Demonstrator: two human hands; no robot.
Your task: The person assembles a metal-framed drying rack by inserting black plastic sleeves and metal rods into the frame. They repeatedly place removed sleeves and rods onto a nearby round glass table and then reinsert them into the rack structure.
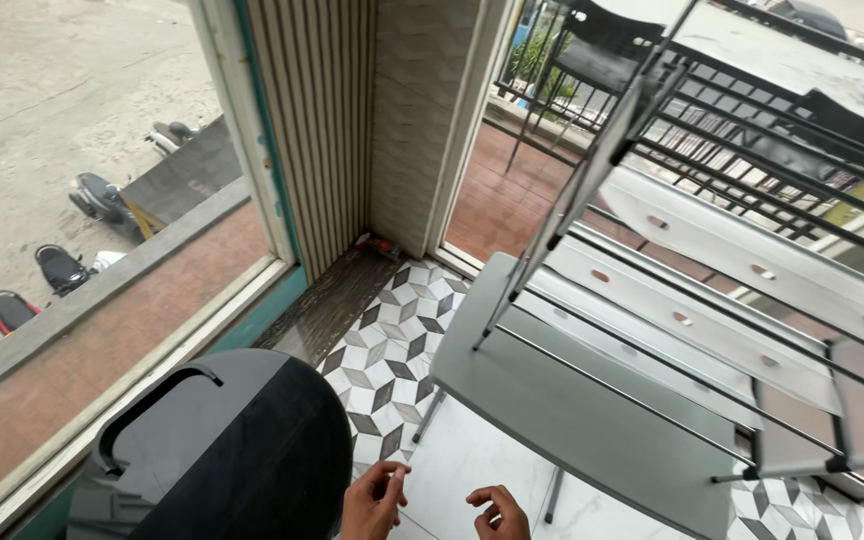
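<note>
My left hand [372,500] is at the bottom edge, fingers curled, pinching what looks like a small thin pale item between thumb and fingers; it is too small to identify. My right hand [499,513] is just beside it, fingers loosely curled with nothing visible in them. Both hands hover above the patterned tile floor [384,350], next to a black rounded bin with a swing lid [222,450] on my left.
A grey table [572,420] holds upturned white chairs with black frames [732,270]. A large window [82,200] on the left overlooks parked scooters. An open doorway [512,190] leads to a brick-tiled balcony with black railing and chairs.
</note>
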